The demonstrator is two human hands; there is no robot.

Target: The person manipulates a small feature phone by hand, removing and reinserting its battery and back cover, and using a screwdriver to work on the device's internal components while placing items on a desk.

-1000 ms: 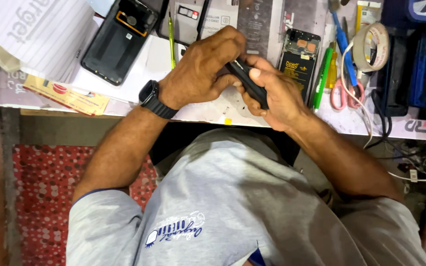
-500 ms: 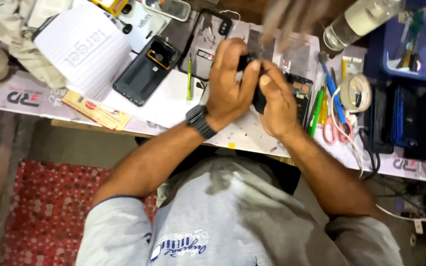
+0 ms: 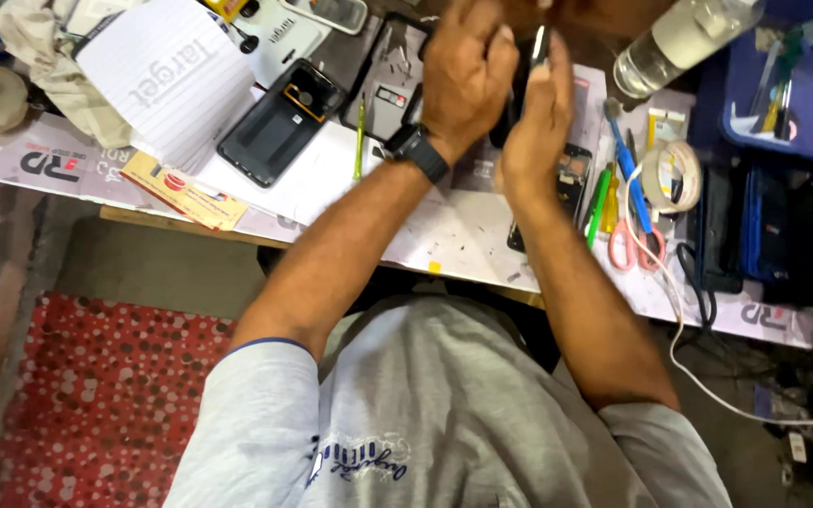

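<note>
While both forearms extend up over the tabletop (image 3: 482, 235), 2 hands meet around 1 dark phone (image 3: 531, 56), raised above the clutter. Left hand (image 3: 463, 71), with 1 black wristwatch (image 3: 418, 150), has its fingers curled on the phone; right hand (image 3: 538, 122) grips its right edge. Nearby: 1 black back cover (image 3: 275, 127), 1 tape roll (image 3: 672, 176), 1 plastic bottle (image 3: 679, 38).

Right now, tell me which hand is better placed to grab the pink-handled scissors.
Right, probably. The right hand presses the dark phone on the side nearer the scissors, which lie beside its forearm. The left hand, also on the phone, is farther off.
</note>
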